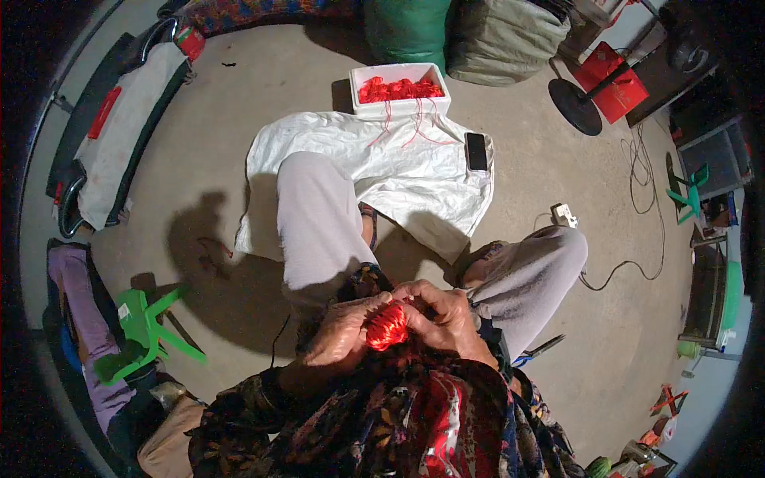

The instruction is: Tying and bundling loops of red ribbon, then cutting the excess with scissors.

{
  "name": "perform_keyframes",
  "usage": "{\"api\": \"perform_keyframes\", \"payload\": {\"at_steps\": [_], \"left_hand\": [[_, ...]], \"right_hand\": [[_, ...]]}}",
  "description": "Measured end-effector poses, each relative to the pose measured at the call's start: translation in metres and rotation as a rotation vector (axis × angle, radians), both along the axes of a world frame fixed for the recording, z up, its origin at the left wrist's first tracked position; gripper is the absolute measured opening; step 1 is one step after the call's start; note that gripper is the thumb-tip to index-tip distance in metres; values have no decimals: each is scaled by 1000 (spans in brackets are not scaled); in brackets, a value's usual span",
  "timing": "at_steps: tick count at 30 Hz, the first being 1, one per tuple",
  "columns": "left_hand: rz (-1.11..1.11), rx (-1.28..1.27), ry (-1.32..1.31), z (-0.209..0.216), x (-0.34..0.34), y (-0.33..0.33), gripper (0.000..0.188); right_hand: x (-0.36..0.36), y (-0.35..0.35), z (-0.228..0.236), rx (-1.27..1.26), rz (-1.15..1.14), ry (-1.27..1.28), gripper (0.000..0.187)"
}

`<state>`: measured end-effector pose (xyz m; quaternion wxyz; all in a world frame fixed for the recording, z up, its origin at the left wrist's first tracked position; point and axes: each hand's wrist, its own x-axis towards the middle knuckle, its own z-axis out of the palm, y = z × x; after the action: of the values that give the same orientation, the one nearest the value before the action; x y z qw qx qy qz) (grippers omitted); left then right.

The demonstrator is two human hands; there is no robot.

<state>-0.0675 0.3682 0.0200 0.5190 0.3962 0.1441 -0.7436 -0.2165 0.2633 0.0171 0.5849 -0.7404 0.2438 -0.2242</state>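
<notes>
A shiny red knotted-cord piece (pixel 386 328), rounded and woven-looking, is held close to my body between both hands. My left hand (pixel 343 333) grips its left side, thumb near the top. From the right, my right hand (pixel 446 319) pinches at its upper edge with bent fingers; the exact spot under the fingertips is hidden. Ahead, a white foam box (pixel 440 107) holds a heap of similar red cord pieces (pixel 397 90), with thin red strands hanging over its front. The box stands at the far edge of a white woven sheet (pixel 319 131).
A phone (pixel 476 151) lies on the sheet's right part. Green and grey sacks (pixel 502 40) stand behind the box. A green stool (pixel 143 323) is at my left. On the right are a white power socket (pixel 564 215), its cable and a black round stand base (pixel 574 107).
</notes>
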Motion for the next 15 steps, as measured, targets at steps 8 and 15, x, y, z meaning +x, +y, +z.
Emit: {"api": "perform_keyframes", "payload": {"at_steps": [8, 15], "left_hand": [[-79, -100, -274, 8, 1, 6, 25], [-122, -75, -268, 12, 1, -1, 23]], "right_hand": [[1, 4, -14, 31, -19, 13, 16], [6, -6, 1, 896, -124, -169, 7]]}}
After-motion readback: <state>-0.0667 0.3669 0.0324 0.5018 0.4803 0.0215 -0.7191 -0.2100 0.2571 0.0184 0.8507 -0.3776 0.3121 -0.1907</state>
